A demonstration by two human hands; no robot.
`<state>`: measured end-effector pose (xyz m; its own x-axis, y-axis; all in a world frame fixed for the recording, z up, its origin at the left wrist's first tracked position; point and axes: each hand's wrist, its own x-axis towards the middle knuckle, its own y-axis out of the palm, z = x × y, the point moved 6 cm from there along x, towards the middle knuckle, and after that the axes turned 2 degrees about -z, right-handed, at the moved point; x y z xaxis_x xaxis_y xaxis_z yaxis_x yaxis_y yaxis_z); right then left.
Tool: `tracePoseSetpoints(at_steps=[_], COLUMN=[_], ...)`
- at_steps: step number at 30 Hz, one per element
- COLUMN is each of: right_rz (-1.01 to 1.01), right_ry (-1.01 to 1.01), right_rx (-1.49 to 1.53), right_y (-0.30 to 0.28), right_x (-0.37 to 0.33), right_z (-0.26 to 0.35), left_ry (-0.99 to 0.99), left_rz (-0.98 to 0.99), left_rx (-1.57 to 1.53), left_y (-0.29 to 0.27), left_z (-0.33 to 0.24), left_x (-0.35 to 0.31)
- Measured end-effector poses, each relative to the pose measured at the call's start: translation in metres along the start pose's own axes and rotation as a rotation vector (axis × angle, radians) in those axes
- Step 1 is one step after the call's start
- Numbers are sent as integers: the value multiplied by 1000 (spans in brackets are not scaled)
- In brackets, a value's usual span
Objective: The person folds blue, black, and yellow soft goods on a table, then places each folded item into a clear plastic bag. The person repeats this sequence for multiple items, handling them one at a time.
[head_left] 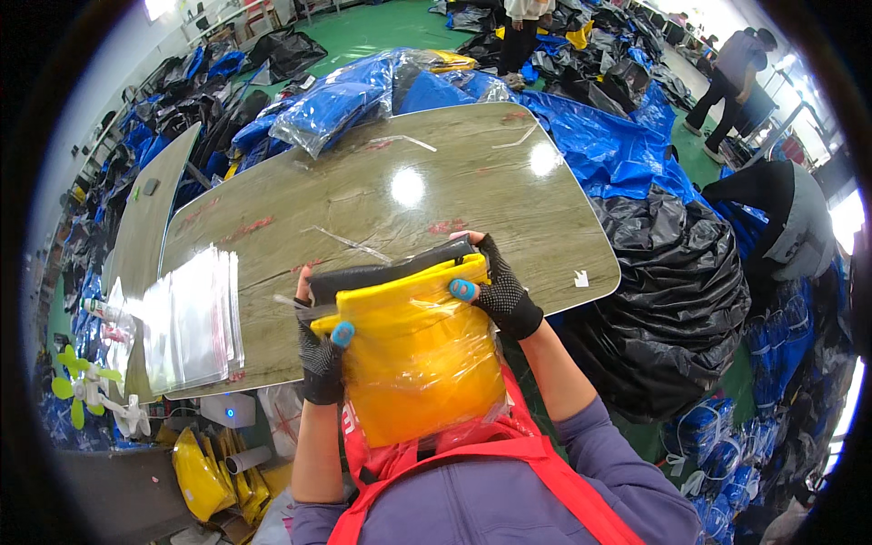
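Between both hands I hold a folded yellow tarp (418,336), its lower part inside a clear plastic bag (436,409). A black folded layer (391,272) shows along its far edge. My left hand (322,350), in a dark dotted fingerless glove, grips the left side with a blue-wrapped thumb in front. Gloved the same way, my right hand (495,286) closes on the upper right corner, its blue-wrapped thumb on the yellow face. The bundle is held close to my body, over the table's near edge. Fingers behind it are partly hidden.
A wood-pattern table (509,200) spreads ahead, with a stack of clear bags (195,318) at its left. Packed blue tarps (331,109) lie at the far edge. A large black tarp heap (663,291) stands right. A green fan (77,386) is at left. Other people (731,82) are farther off.
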<state>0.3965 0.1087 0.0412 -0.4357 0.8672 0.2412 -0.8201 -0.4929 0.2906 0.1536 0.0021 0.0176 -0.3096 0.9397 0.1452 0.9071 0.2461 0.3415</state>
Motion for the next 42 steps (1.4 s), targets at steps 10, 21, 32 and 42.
tracePoseSetpoints(at_steps=[10,21,32,42], right_rz=[4,28,156,110], right_ry=[216,-42,235,120], right_rx=[-248,-257,-381,828], right_y=[-2,1,2,88], right_x=[-37,-45,38,104], right_z=[-35,-18,-12,-42], left_ry=[-37,122,-85,104], left_rz=[-189,-44,10,538], left_rx=[273,213,526,498], left_y=[-18,-28,-7,151], left_z=[17,10,-37,-104], left_x=[-19,-22,54,79])
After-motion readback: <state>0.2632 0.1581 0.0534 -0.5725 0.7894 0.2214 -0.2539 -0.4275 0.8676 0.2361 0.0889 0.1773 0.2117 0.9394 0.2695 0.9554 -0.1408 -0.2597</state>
